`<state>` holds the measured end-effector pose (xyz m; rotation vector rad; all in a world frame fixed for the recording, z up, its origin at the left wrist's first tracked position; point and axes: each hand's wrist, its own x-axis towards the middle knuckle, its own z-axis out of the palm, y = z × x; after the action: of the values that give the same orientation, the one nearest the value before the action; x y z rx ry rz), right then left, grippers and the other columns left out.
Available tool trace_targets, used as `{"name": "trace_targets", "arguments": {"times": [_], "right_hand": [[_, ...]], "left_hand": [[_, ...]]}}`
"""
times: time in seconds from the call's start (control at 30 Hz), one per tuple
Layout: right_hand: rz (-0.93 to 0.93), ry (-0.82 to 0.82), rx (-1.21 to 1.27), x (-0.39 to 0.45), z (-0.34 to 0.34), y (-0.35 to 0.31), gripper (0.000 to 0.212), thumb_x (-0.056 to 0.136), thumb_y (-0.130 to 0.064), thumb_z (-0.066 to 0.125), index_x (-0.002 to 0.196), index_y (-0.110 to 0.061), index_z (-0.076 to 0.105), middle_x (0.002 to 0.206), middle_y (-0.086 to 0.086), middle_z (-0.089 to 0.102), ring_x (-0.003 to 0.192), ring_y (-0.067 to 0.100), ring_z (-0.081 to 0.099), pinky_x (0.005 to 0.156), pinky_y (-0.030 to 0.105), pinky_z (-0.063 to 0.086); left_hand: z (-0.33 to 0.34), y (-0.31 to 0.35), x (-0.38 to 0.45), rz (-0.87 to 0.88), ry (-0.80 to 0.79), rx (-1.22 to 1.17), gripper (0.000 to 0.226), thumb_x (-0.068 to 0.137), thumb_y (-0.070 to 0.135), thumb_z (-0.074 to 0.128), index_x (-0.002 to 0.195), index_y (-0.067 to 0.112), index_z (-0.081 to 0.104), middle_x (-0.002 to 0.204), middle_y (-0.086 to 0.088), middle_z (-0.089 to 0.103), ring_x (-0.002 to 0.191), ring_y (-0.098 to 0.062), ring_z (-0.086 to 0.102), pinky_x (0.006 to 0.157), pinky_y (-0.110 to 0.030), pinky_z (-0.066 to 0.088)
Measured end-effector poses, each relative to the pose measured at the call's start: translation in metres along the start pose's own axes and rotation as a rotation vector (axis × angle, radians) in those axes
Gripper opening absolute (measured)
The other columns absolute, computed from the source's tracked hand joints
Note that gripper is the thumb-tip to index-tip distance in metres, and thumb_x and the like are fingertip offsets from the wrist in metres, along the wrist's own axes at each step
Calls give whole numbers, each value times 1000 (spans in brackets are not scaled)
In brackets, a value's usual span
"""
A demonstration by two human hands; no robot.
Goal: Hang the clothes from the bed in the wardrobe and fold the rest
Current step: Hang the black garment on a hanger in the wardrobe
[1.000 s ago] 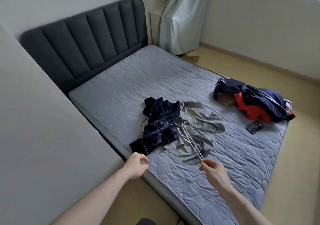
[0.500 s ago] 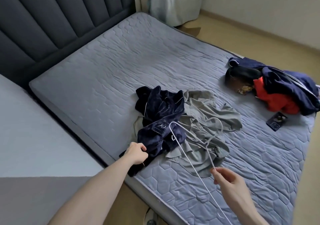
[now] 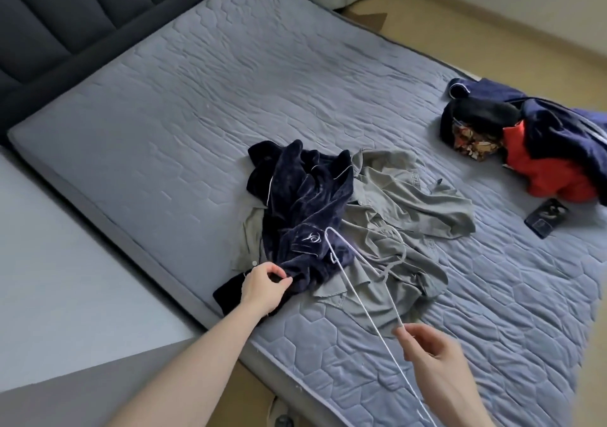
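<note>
A dark navy velvet garment (image 3: 305,209) with white piping lies crumpled on the grey quilted mattress (image 3: 197,104), partly over a grey-green garment (image 3: 400,229). My left hand (image 3: 262,287) pinches the navy garment's near edge by the mattress side. My right hand (image 3: 433,357) holds a thin white wire hanger (image 3: 361,298) between its fingertips; the hanger's far end reaches over both garments. A second heap of navy, red and black clothes (image 3: 538,150) sits at the far right of the bed.
A dark phone (image 3: 547,218) lies on the mattress near the right heap. A padded dark headboard (image 3: 65,12) runs along the upper left. A pale flat surface (image 3: 59,262) borders the bed on the left. Yellowish floor (image 3: 492,35) and a curtain lie beyond.
My view has moved in closer over the bed. My left hand has reached forward and taken hold of the navy garment's edge. The hanger has swung over the clothes in my right hand.
</note>
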<state>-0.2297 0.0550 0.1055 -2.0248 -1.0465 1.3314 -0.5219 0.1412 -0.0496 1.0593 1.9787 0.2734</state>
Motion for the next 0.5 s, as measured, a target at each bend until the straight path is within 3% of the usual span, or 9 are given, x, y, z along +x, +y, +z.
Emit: {"name": "trace_targets", "arguments": {"times": [0.1,0.17,0.23,0.4,0.5], "right_hand": [[-22,-9,2,-23,-10,-11,20,93,-18,74,73,-16,74,55,-3,58,48,4,46,49,14,33],[-39,-11,32,-44,-24,-19,22,94,-16,72,72,-16,73,56,-5,58,49,3,45,49,13,34],[-57,-17,56,-68,-41,-28,22,94,-13,71,73,-16,74,55,-5,57,50,3,46,50,11,36],[-123,-57,85,-130,-85,-37,21,93,-16,74,76,-27,74,61,-3,63,56,9,52,58,19,43],[-201,-83,115,-165,-118,-36,19,91,-12,76,78,-25,72,64,-1,65,58,9,54,62,25,46]], "left_hand": [[-25,14,-35,-80,-45,-225,30,84,34,82,98,26,57,94,8,68,86,-13,65,77,-30,50],[-46,27,-65,-72,-88,-294,15,90,27,76,84,18,65,75,7,71,72,-11,65,73,-31,49],[-72,47,-105,-12,-124,-387,25,94,26,72,78,6,69,67,0,70,64,-13,63,73,-32,47],[-153,110,-233,152,-9,-536,30,85,49,69,76,21,71,63,5,63,56,-14,55,57,-29,45],[-188,140,-323,274,97,-539,29,90,51,68,88,23,76,82,3,78,74,-15,74,65,-25,56]]}}
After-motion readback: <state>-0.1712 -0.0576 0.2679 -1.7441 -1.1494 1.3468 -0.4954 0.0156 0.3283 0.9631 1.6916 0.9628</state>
